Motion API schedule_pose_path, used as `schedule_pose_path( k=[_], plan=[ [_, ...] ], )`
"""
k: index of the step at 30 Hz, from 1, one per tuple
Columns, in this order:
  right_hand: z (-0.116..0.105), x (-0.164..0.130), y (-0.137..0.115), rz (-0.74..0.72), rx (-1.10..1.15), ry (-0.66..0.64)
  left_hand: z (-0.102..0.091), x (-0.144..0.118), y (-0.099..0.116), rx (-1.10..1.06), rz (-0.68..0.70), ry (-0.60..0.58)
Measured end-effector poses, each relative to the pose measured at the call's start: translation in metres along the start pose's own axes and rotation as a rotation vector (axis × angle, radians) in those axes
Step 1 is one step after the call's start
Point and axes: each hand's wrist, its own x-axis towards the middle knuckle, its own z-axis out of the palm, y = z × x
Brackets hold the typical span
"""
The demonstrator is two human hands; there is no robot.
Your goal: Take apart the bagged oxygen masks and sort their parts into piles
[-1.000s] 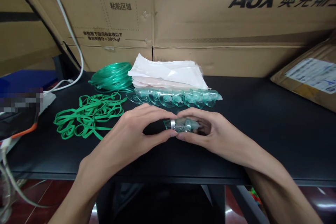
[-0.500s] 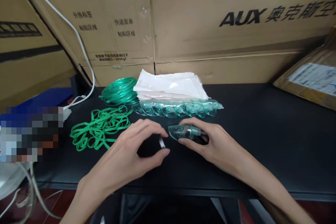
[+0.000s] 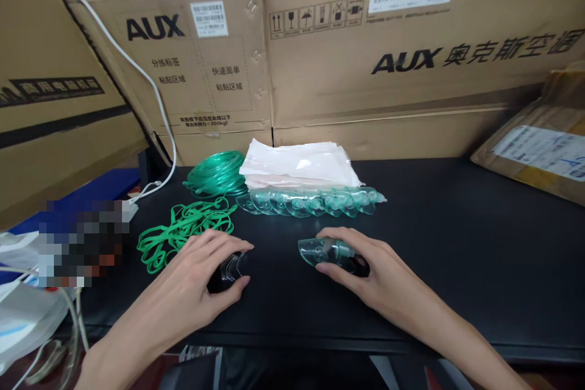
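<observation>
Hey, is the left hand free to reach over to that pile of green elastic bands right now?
Probably yes. The left hand lies on the black table just beside the green elastic bands, with nothing between them, though its fingers already pinch a small clear piece.

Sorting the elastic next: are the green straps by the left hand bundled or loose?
Loose. The green straps lie spread in a tangled heap of loops on the black table, with no tie visible, beside the left hand.

centre: row of masks [image 3: 315, 201] on table [image 3: 457, 244], bag stack [image 3: 299, 164] behind
left: bands [image 3: 183, 228] before tubing coil [image 3: 214, 173]
top: boxes [image 3: 365, 42] behind
</observation>
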Motion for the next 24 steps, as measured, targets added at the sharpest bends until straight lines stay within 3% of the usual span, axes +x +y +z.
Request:
schedule_pose_path(
  k=[4, 7, 11, 15, 19, 24],
  plan=[
    [-0.001, -0.007, -0.004, -0.042, 0.046, -0.014, 0.008, -0.001, 0.006, -0.033, 0.009, 0.052],
    [-0.017, -0.008, -0.005, -0.134, 0.055, 0.005, 0.014, 0.019, 0.025, -0.117, 0.067, 0.091],
    [-0.067, 0.004, 0.006, -0.176, -0.043, 0.217, 0.01, 0.078, 0.06, -0.218, 0.198, 0.157],
    [-0.115, 0.026, 0.034, -0.069, -0.055, 0.379, 0.011, 0.143, 0.084, -0.209, 0.277, 0.246],
    [-0.127, 0.039, 0.061, 0.005, 0.099, 0.261, 0.033, 0.176, 0.091, -0.133, 0.295, 0.24],
    [-0.116, 0.036, 0.066, 0.009, 0.112, 0.048, 0.055, 0.175, 0.086, -0.14, 0.314, 0.232]
  ],
)
